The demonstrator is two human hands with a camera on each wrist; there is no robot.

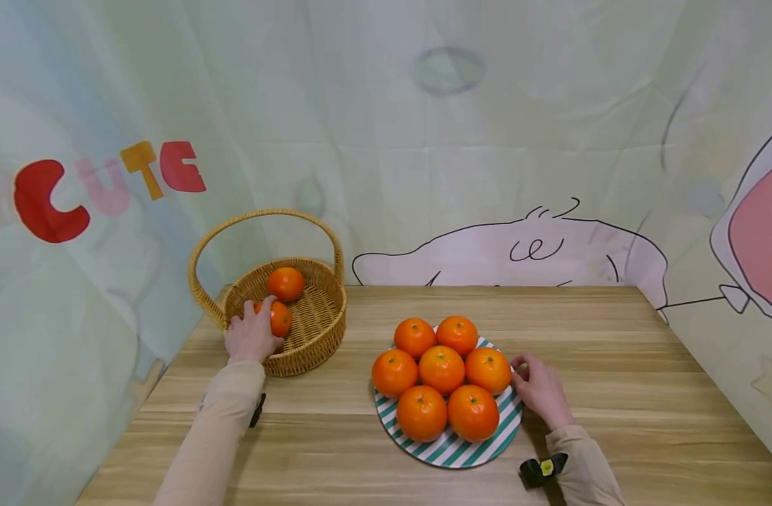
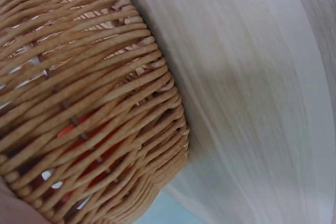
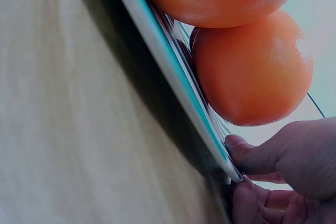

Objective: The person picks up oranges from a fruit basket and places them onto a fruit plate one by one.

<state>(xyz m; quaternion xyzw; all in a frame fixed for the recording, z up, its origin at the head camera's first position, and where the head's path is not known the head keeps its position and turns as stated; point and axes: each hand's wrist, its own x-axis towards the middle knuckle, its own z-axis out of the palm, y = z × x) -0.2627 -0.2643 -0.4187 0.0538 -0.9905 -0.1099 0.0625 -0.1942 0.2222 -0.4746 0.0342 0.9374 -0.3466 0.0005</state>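
Inside the wicker basket (image 1: pixel 310 355) at the left, my left hand (image 1: pixel 253 336) grips a mandarin orange (image 1: pixel 281 320), its fingers curled over the fruit. Another mandarin (image 1: pixel 286 284) lies behind it in the basket. The left wrist view shows mostly the basket's woven side (image 2: pixel 105 98), with a bit of orange colour through the gaps. On the right, my right hand (image 1: pixel 542 390) pinches the rim of a striped plate (image 1: pixel 452 453), thumb on top and fingers beneath in the right wrist view. Several mandarins (image 1: pixel 441 370) sit grouped on that plate.
The basket's tall handle (image 1: pixel 268 213) arches over its opening. Both stand on a wood-grain table (image 1: pixel 322 436), the plate right of the basket. A printed curtain (image 1: pixel 386 140) hangs behind the table and along its sides.
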